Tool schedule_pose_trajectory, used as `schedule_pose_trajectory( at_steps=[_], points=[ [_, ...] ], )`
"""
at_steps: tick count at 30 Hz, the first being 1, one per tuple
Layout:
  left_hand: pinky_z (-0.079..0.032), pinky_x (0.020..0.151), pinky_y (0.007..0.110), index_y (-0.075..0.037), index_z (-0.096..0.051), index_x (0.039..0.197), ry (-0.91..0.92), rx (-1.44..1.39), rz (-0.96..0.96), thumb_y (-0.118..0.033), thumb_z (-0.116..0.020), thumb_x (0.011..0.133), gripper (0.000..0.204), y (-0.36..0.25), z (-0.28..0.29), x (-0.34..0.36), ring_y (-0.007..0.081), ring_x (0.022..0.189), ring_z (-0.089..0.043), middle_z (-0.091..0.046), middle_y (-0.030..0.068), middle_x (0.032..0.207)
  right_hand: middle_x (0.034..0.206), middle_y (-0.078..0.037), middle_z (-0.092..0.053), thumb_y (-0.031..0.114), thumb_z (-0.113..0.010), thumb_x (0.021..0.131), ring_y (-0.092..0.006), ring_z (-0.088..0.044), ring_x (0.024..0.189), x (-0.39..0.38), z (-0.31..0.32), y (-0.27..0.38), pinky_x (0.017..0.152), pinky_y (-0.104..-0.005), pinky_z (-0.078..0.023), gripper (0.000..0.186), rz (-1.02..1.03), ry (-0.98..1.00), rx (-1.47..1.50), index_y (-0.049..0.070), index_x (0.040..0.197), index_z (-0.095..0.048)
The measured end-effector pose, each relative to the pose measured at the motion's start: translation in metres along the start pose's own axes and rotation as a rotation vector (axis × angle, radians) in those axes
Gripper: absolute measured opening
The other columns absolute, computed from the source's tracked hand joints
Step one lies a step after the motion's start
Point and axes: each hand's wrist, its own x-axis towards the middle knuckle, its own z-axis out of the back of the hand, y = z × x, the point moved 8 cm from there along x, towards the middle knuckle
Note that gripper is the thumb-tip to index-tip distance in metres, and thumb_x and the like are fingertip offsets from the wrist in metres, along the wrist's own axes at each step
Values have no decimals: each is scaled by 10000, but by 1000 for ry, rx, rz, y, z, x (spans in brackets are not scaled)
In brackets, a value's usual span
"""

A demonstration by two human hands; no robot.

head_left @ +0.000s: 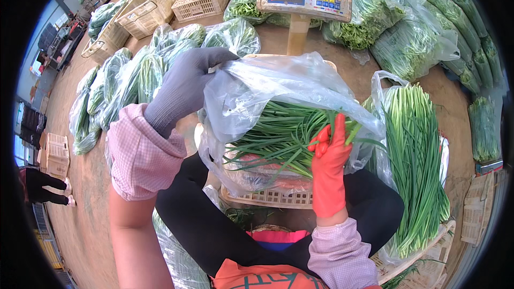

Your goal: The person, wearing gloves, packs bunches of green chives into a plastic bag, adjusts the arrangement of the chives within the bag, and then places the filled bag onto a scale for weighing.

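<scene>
Bare left forearm (136, 243) extended from a checked pink sleeve (142, 152), a person pinches the upper left rim of a clear plastic bag (238, 93) with the gray-gloved left hand (187, 77). At the bag's open right side, the orange-gloved right hand (332, 152) is nearer the green chives (273, 128) inside, which run roughly left to right; its fingers curl against them, though a firm grip cannot be confirmed. Right of the bag, another chive bundle (409, 182) lies lengthwise away from the wearer.

Beige crates (201, 6) (upper left).
</scene>
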Motion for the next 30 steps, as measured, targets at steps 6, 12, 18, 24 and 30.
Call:
schedule_pose_trajectory(
  at_steps=[6,12,18,24,30],
  points=[
    [-492,715,290,-30,-672,1007,3,-109,101,-160,-616,840,219,16,1,-7,161,776,-648,-687,106,840,454,6,-394,409,-590,905,-61,-317,343,-12,-34,-11,360,-240,-287,410,-311,241,-247,0,878,-616],
    [-491,782,373,-29,-599,1103,-520,350,-472,87,-565,644,475,-82,22,-49,323,884,-610,-601,153,1022,429,82,-290,341,-553,938,-37,-256,344,-3,-27,-10,392,-225,-254,412,-469,244,91,-43,1066,-625],
    [-481,734,392,-58,-570,1040,135,259,-327,-43,-610,651,391,-38,-103,-76,289,891,-599,-587,127,1027,435,57,-288,300,-627,895,-55,-256,356,-13,-41,11,404,-254,-267,327,-372,262,-3,-15,980,-660],
    [-366,987,411,20,-403,1292,471,621,-129,-178,-588,722,631,49,-193,-74,356,1174,-448,-485,209,1244,517,10,-409,302,-590,919,-76,-300,366,-14,-28,8,423,-266,-370,331,-291,119,-126,-22,966,-644],
    [-375,986,440,88,-367,1312,422,504,-218,-140,-548,757,627,47,-218,-108,402,1145,-466,-427,261,1300,616,-48,-547,306,-574,927,-101,-440,442,-3,-12,10,458,-269,-445,334,-79,-140,-46,-13,1021,-612]
  ],
)
